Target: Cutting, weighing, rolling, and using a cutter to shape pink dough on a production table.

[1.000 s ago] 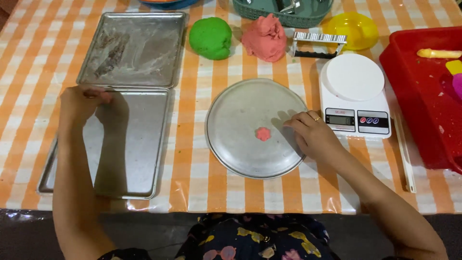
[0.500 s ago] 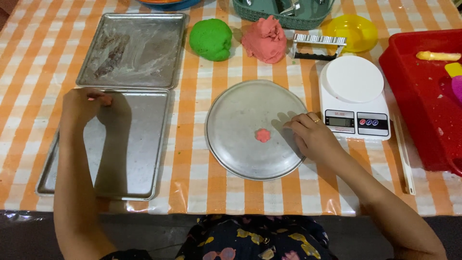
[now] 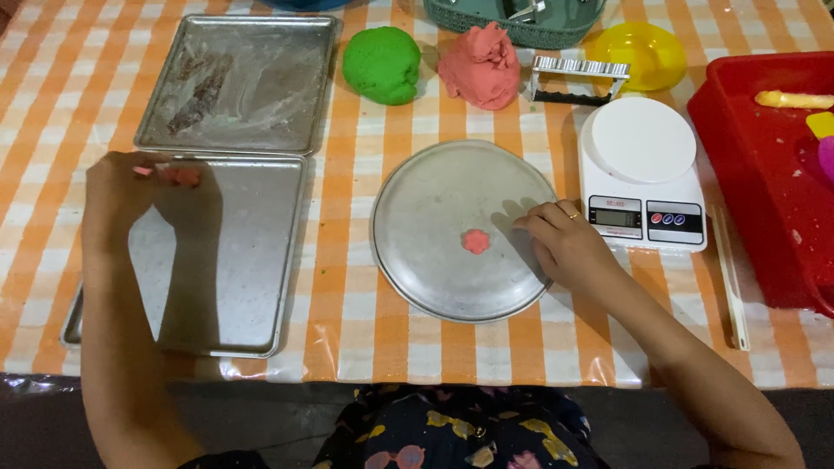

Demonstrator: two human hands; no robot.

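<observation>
My left hand [image 3: 130, 195] hovers over the upper left corner of the near metal baking tray [image 3: 252, 260], its fingers pinched on a small pink dough piece [image 3: 178, 176]. My right hand [image 3: 569, 247] rests on the right side of a round metal plate [image 3: 417, 208], fingers loosely curled, holding nothing. A small flat pink dough flower [image 3: 475, 241] lies near the plate's middle, just left of my right fingertips.
A second, smeared tray [image 3: 239, 82] lies behind the first. A green dough ball [image 3: 382, 63] and pink dough lump [image 3: 482, 65] sit at the back, by a metal cutter [image 3: 580, 69], yellow bowl [image 3: 647, 52] and teal basket [image 3: 512, 22]. White kitchen scale [image 3: 641, 174] and red tub [image 3: 764, 174] on the right.
Almost nothing has moved. My left hand has stayed at the tray's corner with the pink piece between its fingers; my right hand remains on the plate.
</observation>
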